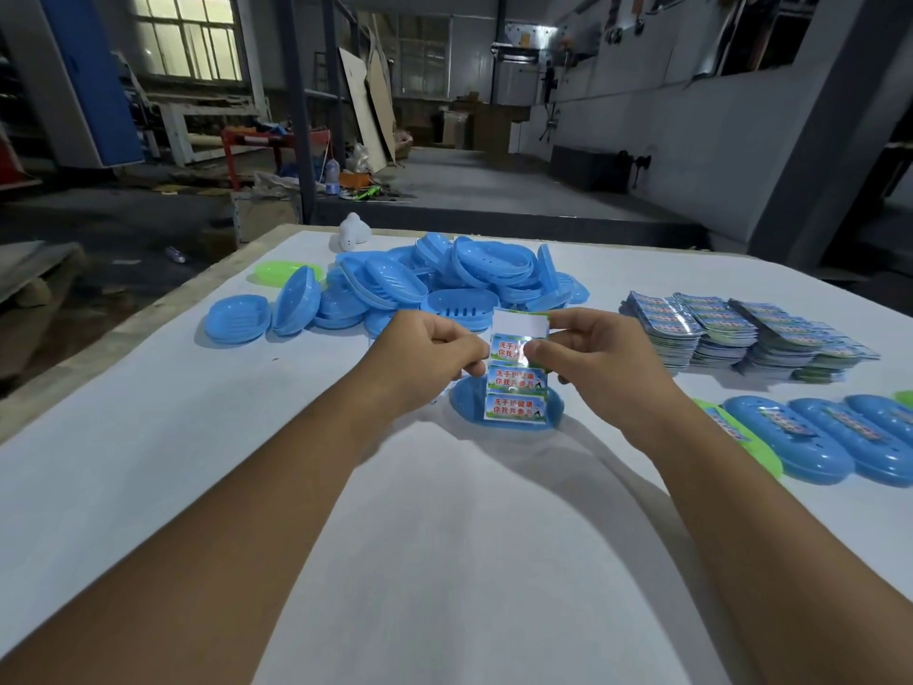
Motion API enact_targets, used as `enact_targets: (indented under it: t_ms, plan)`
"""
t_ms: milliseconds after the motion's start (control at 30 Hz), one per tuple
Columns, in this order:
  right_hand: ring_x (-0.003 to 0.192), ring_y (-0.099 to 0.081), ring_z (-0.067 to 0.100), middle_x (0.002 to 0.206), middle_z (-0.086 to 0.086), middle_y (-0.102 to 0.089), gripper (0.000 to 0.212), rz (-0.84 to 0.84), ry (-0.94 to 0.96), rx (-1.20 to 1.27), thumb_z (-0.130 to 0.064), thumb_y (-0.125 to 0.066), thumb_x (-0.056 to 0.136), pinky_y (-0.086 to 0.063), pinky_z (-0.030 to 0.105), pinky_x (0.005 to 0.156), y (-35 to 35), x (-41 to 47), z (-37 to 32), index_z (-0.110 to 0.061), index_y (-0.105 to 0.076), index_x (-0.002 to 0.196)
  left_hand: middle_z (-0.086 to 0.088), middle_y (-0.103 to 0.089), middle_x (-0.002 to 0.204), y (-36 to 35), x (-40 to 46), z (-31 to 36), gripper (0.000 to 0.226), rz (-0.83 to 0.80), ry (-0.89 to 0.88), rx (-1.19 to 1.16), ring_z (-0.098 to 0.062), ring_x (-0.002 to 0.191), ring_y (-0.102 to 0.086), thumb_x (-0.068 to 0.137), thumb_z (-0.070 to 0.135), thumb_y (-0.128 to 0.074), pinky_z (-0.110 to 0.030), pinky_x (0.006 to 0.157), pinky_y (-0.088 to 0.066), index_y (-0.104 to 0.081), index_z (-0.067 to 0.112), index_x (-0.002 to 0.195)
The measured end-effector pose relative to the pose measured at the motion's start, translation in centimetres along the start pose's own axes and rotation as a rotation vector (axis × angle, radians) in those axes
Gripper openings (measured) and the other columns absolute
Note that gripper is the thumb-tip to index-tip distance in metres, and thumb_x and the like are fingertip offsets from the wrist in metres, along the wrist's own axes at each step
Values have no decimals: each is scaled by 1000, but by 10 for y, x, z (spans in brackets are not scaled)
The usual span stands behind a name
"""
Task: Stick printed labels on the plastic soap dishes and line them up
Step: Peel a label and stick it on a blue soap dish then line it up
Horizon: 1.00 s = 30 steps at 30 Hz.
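A strip of printed labels (517, 388) hangs upright between both hands above the table's middle; its top panel is blank white, with three printed stickers below. My left hand (435, 353) pinches the strip's left edge. My right hand (588, 351) pinches it from the right, thumb on the top printed sticker. Directly behind the strip lies one blue soap dish (462, 402), mostly hidden. A heap of blue soap dishes (420, 289) sits at the back. Labelled blue dishes (800, 437) lie in a row at the right.
Stacks of label sheets (741, 333) stand at the right rear. A green dish (276, 271) and a white object (353, 232) lie by the far edge. The white table (444, 536) drops off on the left side; a workshop floor lies beyond.
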State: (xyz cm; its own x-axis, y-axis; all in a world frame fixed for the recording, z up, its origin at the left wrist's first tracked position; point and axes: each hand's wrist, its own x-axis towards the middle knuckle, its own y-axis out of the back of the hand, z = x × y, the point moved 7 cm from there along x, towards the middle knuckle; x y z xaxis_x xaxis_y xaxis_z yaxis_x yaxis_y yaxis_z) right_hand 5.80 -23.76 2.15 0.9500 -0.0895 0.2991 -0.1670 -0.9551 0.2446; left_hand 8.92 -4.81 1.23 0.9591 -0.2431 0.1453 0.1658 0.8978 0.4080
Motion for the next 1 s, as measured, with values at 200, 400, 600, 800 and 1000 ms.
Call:
enact_targets:
  t_ms: [200, 400, 600, 800, 1000]
  plan:
    - [62, -69, -1, 78, -7, -78, 18, -26, -40, -41, -8, -76, 88, -46, 9, 50, -1, -1, 2, -24, -72, 96, 10, -75, 73, -1, -2, 2, 17, -4, -12, 26, -9, 79, -65, 85, 29, -67, -49, 86, -56, -77, 27, 71]
    - [59, -62, 5, 75, -10, -69, 30, 117, -6, -299, -33, -86, 78, -47, 19, 53, 8, -1, 3, -27, -64, 97, 11, -75, 73, -2, 0, 5, 20, -6, -70, 16, -2, 72, -66, 85, 27, -67, -38, 81, -58, -76, 32, 68]
    - [46, -48, -3, 56, -11, -67, 22, 3, 72, -208, -37, -82, 83, -35, 10, 45, -8, -11, -6, -20, -77, 70, 8, -75, 71, -8, 0, 9, 22, 22, -160, -7, -9, 72, -71, 88, 23, -70, -32, 78, -58, -74, 26, 67]
    - [48, -52, -3, 58, -11, -70, 18, -17, 47, -183, -28, -78, 87, -39, 9, 47, -12, -12, -8, -25, -81, 70, 4, -75, 73, -14, -1, 9, 15, 28, -177, 1, -18, 78, -73, 88, 21, -70, -39, 80, -60, -74, 23, 73]
    - [52, -50, 5, 65, 4, -71, 23, 38, -35, -239, -23, -69, 89, -43, 23, 53, -7, -9, -3, -16, -78, 68, -2, -74, 71, -13, -1, 7, 19, 80, -138, -4, -27, 75, -71, 73, 36, -63, -47, 77, -59, -71, 19, 70]
